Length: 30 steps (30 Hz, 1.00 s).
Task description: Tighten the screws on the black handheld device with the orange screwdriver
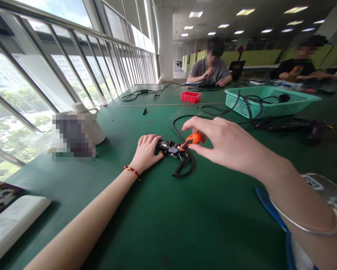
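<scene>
My left hand point(148, 150) wraps round the black barrel of an opened handheld electrical device point(172, 149) lying on the green table point(157, 210). Bare inner parts and thin coloured wires show at its right half, beside a black curved handle piece point(182, 168). In my right hand point(223, 144), thumb and fingers hold the orange-and-black handle of a screwdriver point(192, 141). Its handle slants down leftward to the device's inner parts; the tip is hidden or too small to make out. A black cord point(175, 122) loops behind the device.
A green basket point(269, 108) with black cables stands at the back right, near a red tray point(190, 97). A beige jug point(96, 129) is at the left. Two people point(210, 63) sit across the table. A blue-edged item point(269, 208) lies under my right forearm.
</scene>
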Motion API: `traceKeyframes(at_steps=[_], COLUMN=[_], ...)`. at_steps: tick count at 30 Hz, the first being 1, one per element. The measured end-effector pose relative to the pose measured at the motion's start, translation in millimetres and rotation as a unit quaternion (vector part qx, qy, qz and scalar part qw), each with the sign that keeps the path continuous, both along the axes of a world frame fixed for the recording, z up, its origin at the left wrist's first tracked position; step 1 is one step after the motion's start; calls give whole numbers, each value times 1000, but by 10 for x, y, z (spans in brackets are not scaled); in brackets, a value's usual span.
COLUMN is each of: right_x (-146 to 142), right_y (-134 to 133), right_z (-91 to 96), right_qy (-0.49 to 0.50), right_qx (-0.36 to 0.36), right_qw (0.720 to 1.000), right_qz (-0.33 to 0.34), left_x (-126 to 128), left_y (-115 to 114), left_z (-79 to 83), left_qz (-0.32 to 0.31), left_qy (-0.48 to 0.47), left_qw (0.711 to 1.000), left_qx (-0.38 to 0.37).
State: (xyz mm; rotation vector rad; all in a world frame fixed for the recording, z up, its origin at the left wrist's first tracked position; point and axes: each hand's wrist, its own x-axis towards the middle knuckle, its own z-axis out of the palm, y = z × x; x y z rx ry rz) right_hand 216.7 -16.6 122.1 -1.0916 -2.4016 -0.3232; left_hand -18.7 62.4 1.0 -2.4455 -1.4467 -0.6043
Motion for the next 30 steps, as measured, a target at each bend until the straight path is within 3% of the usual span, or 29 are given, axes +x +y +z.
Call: traceKeyframes(at_steps=[4, 7, 14, 23, 30], right_x=[54, 76, 127, 25, 68], right_y=[58, 101, 99, 125, 127], right_z=[3, -14, -19, -55, -55], right_qy=[-37, -42, -16, 2, 17], right_qx=[-13, -33, -23, -54, -18], right_qw=[993, 986, 995, 986, 992], right_qz=[-116, -160, -96, -156, -124], left_x=[7, 16, 53, 47, 13], left_y=[-30, -49, -69, -67, -42], left_z=[9, 12, 42, 42, 26], left_qz=[37, 57, 56, 38, 31], left_qy=[-2, -11, -17, -7, -18], left_qw=[999, 998, 998, 999, 999], left_qx=[14, 14, 6, 7, -9])
